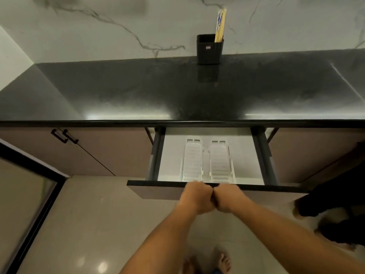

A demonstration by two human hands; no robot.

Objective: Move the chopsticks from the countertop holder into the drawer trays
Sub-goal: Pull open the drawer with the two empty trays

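Note:
Several pale wooden chopsticks [220, 25] stand upright in a black holder [209, 48] at the back of the dark countertop [138, 91], against the marble wall. Below the counter a drawer [246, 155] stands pulled out. Two white plastic trays [192, 159] [221, 161] lie side by side in it, both empty. My left hand [195, 195] and my right hand [227, 196] are fists pressed knuckle to knuckle at the middle of the drawer's front edge [158, 183]. Whether they grip that edge cannot be told.
A cabinet door with black handles [64, 136] is to the left of the drawer. A second person's dark-clothed legs and bare feet [335, 214] stand at the right on the tiled floor. My own bare feet [223, 262] show below.

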